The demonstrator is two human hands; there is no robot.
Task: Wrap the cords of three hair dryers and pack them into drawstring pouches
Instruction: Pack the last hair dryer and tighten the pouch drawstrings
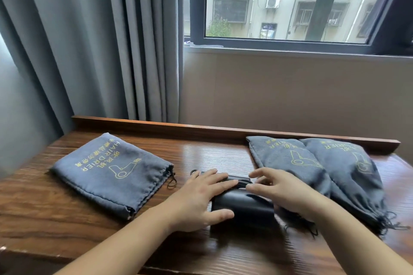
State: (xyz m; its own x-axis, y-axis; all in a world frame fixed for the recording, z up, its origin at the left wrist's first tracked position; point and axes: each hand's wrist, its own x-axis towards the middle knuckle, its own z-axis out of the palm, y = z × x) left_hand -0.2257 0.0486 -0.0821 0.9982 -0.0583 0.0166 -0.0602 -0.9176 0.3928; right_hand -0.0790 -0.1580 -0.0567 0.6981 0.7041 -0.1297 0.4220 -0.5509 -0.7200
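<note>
A black hair dryer (243, 206) lies on the wooden table (67, 219) between my hands, its cord bundled along the handle at the far end. My left hand (201, 198) rests on the dryer's left side with straight fingers laid over the cord and the thumb against the body. My right hand (281, 190) touches the right side, fingers spread and slightly bent toward the cord. A flat grey drawstring pouch (111, 174) with yellow print lies to the left. Two bulging grey pouches, one (288, 158) beside the other (353, 172), lie to the right.
A raised wooden ledge (223, 129) runs along the table's back edge. Grey curtains (100, 40) hang behind on the left, and a window (290, 2) is above the wall on the right. The right pouches' frayed drawstrings (388, 223) trail near my right forearm.
</note>
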